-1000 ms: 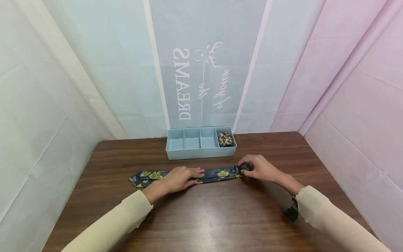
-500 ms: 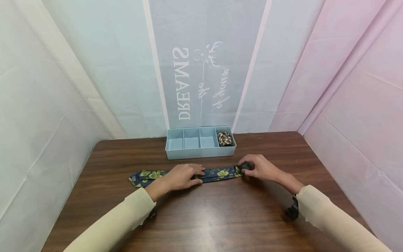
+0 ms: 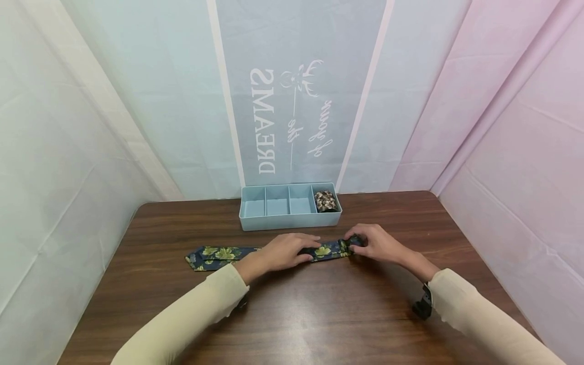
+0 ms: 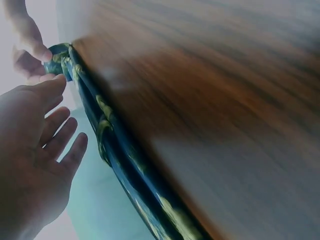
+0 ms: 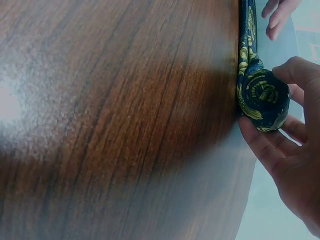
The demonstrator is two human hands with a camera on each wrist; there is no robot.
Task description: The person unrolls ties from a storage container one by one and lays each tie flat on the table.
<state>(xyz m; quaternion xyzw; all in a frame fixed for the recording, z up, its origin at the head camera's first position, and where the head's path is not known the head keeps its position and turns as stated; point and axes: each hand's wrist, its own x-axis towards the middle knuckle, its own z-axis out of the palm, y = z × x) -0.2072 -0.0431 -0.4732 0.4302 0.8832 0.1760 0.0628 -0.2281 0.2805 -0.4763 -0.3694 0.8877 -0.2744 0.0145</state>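
A navy necktie (image 3: 225, 253) with yellow-green flowers lies lengthwise across the table, its pointed end at the left. Its right end is wound into a coil (image 5: 262, 100), whose spiral shows in the right wrist view. My right hand (image 3: 377, 244) grips this coil between thumb and fingers. Over the middle of the necktie is my left hand (image 3: 288, 249), palm down, hiding part of the cloth. In the left wrist view, the left hand (image 4: 30, 145) has its fingers loosely extended and spread beside the flat strip, with the thumb side near the coil.
Behind the necktie stands a light blue divided box (image 3: 292, 222) with a row of compartments. Its rightmost one holds a rolled dark cloth (image 3: 326, 202) with pale flowers. The wooden table (image 3: 292, 314) meets a printed curtain (image 3: 292, 116) at the back.
My left hand has slid right along the necktie, closer to the coil, uncovering more of the left part. My right hand has stayed at the coil. The box has not moved.
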